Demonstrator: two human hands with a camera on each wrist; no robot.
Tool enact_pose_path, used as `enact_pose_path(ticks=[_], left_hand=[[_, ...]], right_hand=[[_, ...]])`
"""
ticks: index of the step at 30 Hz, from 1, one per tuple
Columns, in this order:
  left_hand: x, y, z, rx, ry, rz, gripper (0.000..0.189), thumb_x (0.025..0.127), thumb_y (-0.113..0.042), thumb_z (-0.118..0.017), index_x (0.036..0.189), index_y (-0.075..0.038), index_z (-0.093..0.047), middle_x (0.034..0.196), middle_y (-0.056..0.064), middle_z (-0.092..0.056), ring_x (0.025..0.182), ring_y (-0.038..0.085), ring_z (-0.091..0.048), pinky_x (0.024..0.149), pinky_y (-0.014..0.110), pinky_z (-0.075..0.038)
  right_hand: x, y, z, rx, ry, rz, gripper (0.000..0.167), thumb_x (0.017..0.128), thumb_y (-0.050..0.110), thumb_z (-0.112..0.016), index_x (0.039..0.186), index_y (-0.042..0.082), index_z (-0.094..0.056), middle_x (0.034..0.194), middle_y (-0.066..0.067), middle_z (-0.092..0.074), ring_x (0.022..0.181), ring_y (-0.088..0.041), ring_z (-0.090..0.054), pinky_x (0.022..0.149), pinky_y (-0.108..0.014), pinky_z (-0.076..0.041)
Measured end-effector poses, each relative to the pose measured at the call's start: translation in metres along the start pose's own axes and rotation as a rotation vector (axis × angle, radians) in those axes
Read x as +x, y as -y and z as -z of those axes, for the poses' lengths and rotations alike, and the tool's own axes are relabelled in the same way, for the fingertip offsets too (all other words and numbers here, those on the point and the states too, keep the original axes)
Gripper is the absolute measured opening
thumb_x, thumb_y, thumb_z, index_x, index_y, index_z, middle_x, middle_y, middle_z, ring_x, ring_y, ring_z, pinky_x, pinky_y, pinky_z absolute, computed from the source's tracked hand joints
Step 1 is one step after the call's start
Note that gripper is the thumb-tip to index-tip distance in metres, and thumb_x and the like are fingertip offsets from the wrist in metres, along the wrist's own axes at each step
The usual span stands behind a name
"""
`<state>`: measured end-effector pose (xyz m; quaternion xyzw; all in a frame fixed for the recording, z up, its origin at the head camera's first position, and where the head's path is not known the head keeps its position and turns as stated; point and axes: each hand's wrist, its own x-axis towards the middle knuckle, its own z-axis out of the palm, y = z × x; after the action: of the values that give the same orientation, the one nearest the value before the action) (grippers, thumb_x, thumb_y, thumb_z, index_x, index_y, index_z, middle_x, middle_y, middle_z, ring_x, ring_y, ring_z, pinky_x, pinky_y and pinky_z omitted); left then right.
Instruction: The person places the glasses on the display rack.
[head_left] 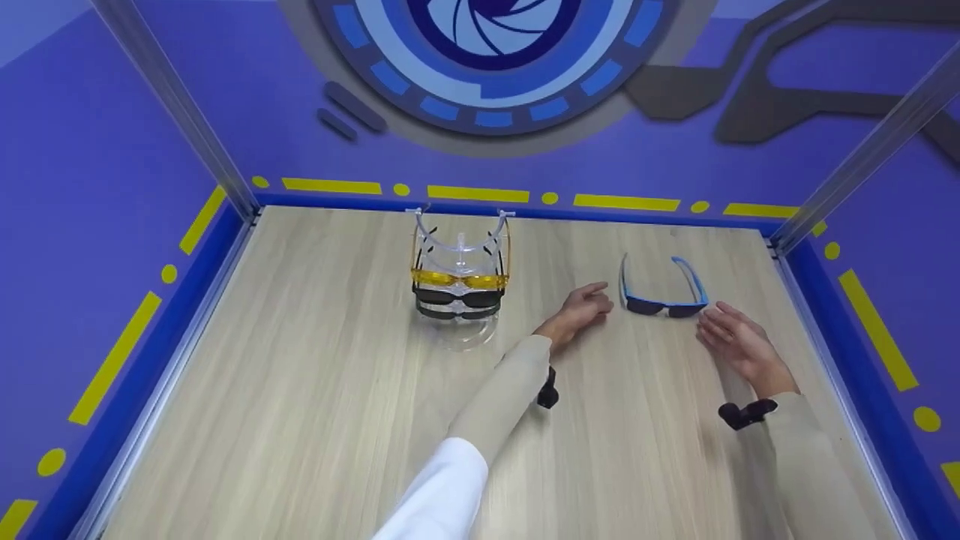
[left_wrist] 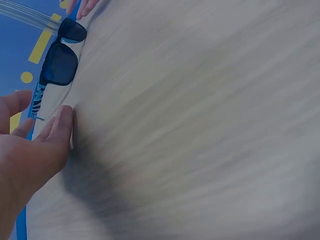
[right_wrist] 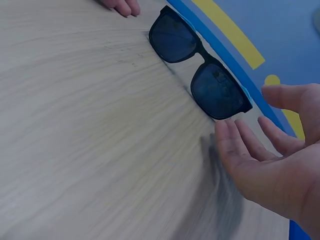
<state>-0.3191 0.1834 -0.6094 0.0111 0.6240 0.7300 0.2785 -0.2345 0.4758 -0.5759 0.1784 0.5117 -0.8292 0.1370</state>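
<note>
A pair of sunglasses (head_left: 666, 307) with dark lenses and blue temples sits on the wooden table, its unfolded temples pointing to the back wall. My left hand (head_left: 581, 309) is just left of it, fingers apart and relaxed, holding nothing. At the other side, my right hand (head_left: 739, 341) has its fingertips close to the front right corner of the frame; whether they touch it I cannot tell. In the right wrist view the thumb and fingers of this hand (right_wrist: 280, 150) are spread beside the dark lens (right_wrist: 217, 92), with nothing gripped.
Left of my hands stands a clear display stand (head_left: 461, 259) bearing yellow-lensed glasses (head_left: 459, 280) above dark sunglasses (head_left: 457, 298) and another dark pair (head_left: 457, 313). Blue printed walls (head_left: 480, 169) close off the table (head_left: 315, 360) at the back and both sides.
</note>
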Motion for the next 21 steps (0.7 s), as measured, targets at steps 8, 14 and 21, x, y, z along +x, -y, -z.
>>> enact_pose_path(ticks=[8, 14, 21], left_hand=[[0.011, -0.002, -0.016, -0.011, -0.088, -0.049, 0.051, 0.097, 0.0, -0.059, 0.146, -0.011, -0.056, 0.146, 0.016, -0.059, 0.131, 0.026, -0.06, 0.109, 0.04, -0.053], [0.017, -0.004, -0.022, -0.025, -0.067, -0.053, 0.053, 0.097, 0.004, -0.056, 0.148, -0.011, -0.055, 0.143, 0.017, -0.061, 0.13, 0.029, -0.061, 0.11, 0.043, -0.052], [0.015, -0.004, -0.019, -0.066, -0.018, -0.05, 0.054, 0.094, 0.006, -0.061, 0.146, -0.009, -0.056, 0.141, 0.014, -0.064, 0.124, 0.028, -0.066, 0.109, 0.045, -0.053]], right_hand=[[0.01, 0.001, -0.003, -0.138, -0.033, 0.035, 0.074, 0.11, 0.022, -0.043, 0.164, 0.013, 0.008, 0.126, 0.013, -0.056, 0.16, -0.018, -0.011, 0.131, -0.037, -0.012], [0.016, 0.002, -0.009, -0.105, -0.028, 0.037, 0.073, 0.111, 0.021, -0.04, 0.164, 0.01, 0.009, 0.099, 0.021, -0.067, 0.159, -0.02, 0.002, 0.132, -0.039, -0.005], [0.017, -0.001, -0.013, -0.127, -0.027, 0.035, 0.071, 0.111, 0.018, -0.04, 0.164, 0.007, 0.006, 0.097, 0.023, -0.065, 0.159, -0.023, 0.002, 0.132, -0.04, -0.005]])
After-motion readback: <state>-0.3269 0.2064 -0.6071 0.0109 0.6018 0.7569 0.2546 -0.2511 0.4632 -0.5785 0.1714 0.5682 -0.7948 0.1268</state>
